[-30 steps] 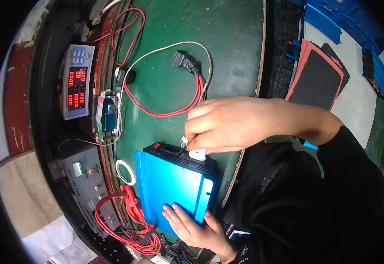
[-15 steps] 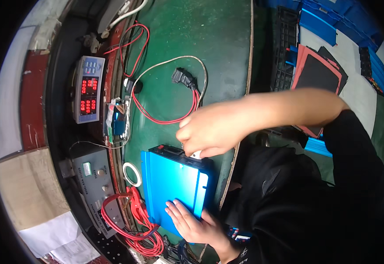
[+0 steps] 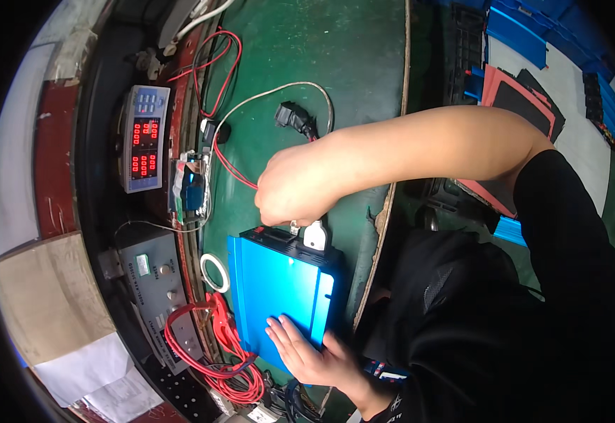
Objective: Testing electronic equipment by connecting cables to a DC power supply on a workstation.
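A: Where is the blue box (image 3: pixel 279 289)?

B: It lies flat on the green tabletop (image 3: pixel 336 70), near the person's body. Its long side runs from the near end, by the person, to the far end, out toward the wires.

A: Which hand is at the near end?

B: The left hand (image 3: pixel 307 352). It rests flat on top of the box's near corner. Its fingers (image 3: pixel 283 331) are spread open and they grip nothing. They just press on the lid.

A: And the far end?

B: The right hand (image 3: pixel 293 190) is there. It comes across from the right side and hangs just over the far edge of the box. Its fingers are curled down tight around something small at that edge. I cannot tell what they pinch, because the hand hides it.

A: What is the white thing?

B: A small white plug (image 3: pixel 314 236). It sits on the far end of the box, just beside the right hand and touching the box. The right hand is much nearer to it than the left hand.

A: What lies past the box?

B: A red wire (image 3: pixel 233 169) runs out from under the right hand. Farther off is a black plug (image 3: pixel 293 116). To the left of the box sits a grey meter (image 3: pixel 142 148) with red lights.
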### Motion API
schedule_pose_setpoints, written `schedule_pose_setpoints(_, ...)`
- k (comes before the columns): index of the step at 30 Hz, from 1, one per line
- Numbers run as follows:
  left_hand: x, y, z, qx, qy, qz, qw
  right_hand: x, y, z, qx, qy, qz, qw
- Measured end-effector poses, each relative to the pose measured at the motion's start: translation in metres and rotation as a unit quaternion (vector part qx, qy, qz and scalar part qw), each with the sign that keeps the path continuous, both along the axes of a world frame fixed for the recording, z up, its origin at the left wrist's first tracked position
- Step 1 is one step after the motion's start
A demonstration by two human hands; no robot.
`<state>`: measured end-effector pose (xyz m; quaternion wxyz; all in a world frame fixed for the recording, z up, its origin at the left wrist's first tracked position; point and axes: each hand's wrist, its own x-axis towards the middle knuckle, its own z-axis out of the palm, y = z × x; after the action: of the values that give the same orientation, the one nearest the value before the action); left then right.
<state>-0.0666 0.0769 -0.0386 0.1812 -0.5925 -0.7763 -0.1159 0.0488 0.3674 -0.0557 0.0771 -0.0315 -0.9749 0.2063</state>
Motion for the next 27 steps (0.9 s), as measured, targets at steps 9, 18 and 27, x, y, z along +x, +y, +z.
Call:
schedule_pose_setpoints(9, 0.000, 0.002, 0.001, -0.004, 0.010, -0.005, 1.000, 0.051, -0.042, -0.013, -0.061, 0.175, -0.069, 0.980)
schedule_pose_setpoints(18, 0.001, 0.002, -0.001, -0.007, 0.014, 0.000, 1.000, 0.044, -0.044, -0.019, -0.041, 0.256, -0.071, 0.963)
schedule_pose_setpoints(27, 0.000, 0.002, 0.000, -0.011, 0.023, 0.001, 1.000, 0.040, -0.037, -0.020, -0.099, 0.263, -0.004, 0.960)
